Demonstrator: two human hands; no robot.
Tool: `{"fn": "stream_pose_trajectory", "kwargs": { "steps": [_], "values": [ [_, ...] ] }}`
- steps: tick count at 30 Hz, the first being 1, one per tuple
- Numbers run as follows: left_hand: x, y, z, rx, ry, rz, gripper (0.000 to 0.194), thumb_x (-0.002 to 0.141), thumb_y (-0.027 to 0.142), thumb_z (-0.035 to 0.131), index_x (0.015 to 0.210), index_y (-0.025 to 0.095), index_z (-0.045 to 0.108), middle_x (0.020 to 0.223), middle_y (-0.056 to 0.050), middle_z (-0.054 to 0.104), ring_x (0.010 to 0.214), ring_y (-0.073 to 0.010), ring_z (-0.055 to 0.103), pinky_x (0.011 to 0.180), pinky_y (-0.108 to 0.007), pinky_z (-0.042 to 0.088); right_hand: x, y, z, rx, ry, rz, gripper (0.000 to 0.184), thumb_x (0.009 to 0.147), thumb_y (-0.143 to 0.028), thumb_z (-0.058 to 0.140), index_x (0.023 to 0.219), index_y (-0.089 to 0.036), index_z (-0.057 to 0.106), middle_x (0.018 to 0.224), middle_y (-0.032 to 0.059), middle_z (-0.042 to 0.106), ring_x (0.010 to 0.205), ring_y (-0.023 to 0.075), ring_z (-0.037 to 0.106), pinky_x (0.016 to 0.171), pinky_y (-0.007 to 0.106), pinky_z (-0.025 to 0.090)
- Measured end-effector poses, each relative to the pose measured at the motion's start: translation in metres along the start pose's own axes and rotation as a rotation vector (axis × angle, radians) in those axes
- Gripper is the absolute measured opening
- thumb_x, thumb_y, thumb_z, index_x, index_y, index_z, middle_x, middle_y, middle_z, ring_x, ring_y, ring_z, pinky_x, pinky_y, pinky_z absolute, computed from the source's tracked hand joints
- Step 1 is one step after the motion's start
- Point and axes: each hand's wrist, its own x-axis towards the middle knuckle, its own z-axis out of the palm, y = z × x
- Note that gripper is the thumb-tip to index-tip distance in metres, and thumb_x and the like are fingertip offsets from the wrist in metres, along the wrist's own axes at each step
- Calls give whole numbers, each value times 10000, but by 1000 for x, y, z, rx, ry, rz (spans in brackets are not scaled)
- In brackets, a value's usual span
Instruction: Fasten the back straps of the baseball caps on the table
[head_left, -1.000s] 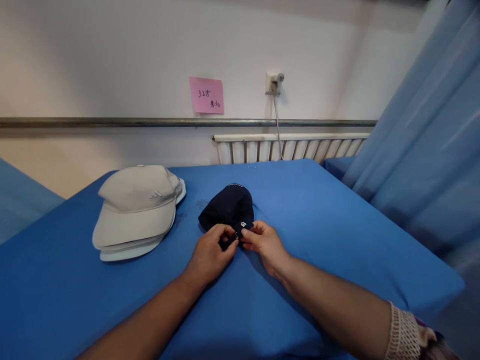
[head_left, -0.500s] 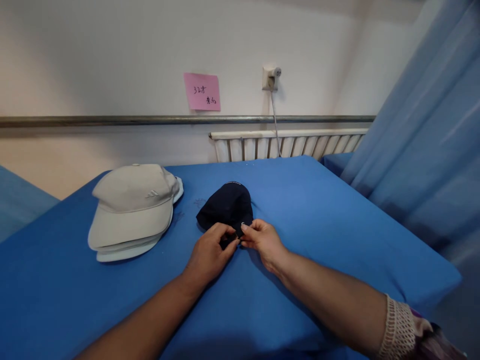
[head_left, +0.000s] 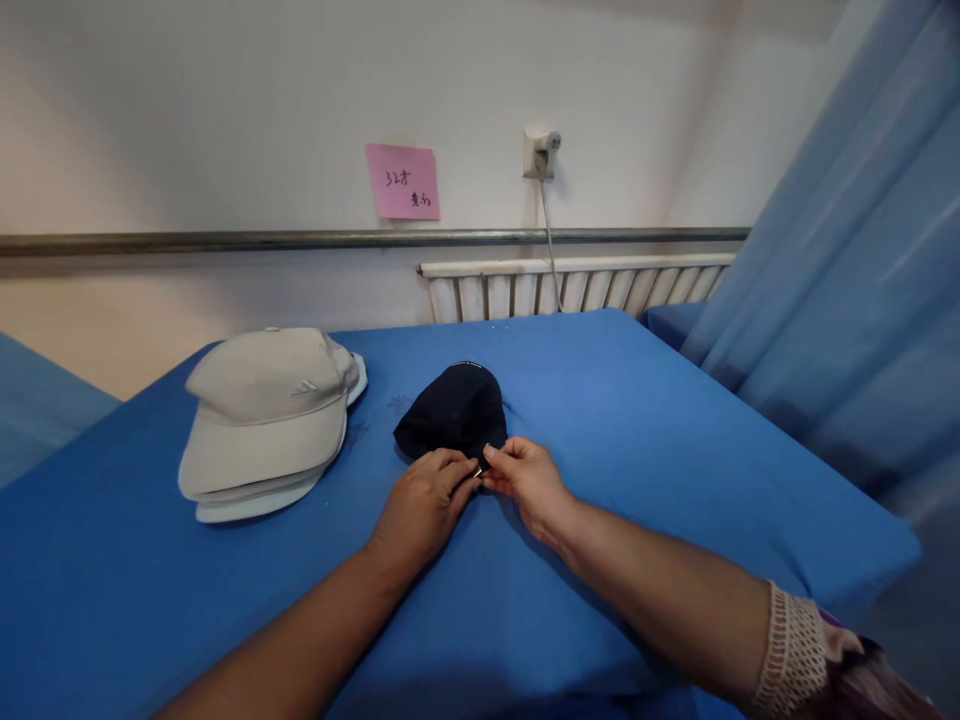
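Note:
A black cap (head_left: 454, 410) lies on the blue-covered table, its near edge between my two hands. My left hand (head_left: 427, 500) pinches the near edge of the cap, where a small shiny metal piece (head_left: 477, 472), perhaps a buckle, shows at the fingertips. From the right, my right hand (head_left: 529, 485) grips the cap's edge beside it between thumb and fingers. The fingertips of both hands almost meet. The strap area under the fingers is mostly hidden.
To the left sits a stack of light grey and pale caps (head_left: 262, 440) on the blue cover (head_left: 600, 400). Behind are a metal rail (head_left: 300, 241), a white radiator (head_left: 585, 285), a plugged-in socket (head_left: 540, 155) and a pink note (head_left: 403, 182). A blue curtain (head_left: 847, 280) hangs at right.
My left fingers have closed in more flatly against the cap's edge, and the metal piece shows more plainly. The black cap and my right hand stay nearly in place.

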Motion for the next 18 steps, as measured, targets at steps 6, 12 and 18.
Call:
{"fn": "stream_pose_trajectory", "kwargs": {
  "steps": [6, 12, 18],
  "values": [
    [1, 0, -1, -42, -25, -47, 231, 919, 310, 510, 1045, 217, 679, 998, -65, 677, 921, -213, 633, 850, -373, 509, 0, -6, 0, -5, -4, 23, 398, 636, -446, 821, 691, -188, 522, 645, -20, 583, 611, 120, 594, 642, 285, 509],
    [3, -1, -2, -154, -47, -283, 239, 824, 322, 608, 1029, 203, 643, 912, -41, 676, 775, -187, 633, 681, -308, 513, 0, -10, 0, 22, 15, 27, 341, 737, -467, 732, 838, -192, 558, 760, 20, 652, 638, 138, 629, 635, 292, 508],
    [3, 1, -7, -188, -77, -267, 207, 819, 315, 605, 990, 205, 644, 878, -27, 661, 751, -175, 615, 683, -307, 505, 2, -11, -2, 90, 59, -16, 426, 667, -307, 796, 1014, -221, 563, 708, -43, 623, 652, 114, 610, 681, 277, 496]
  ]
}}
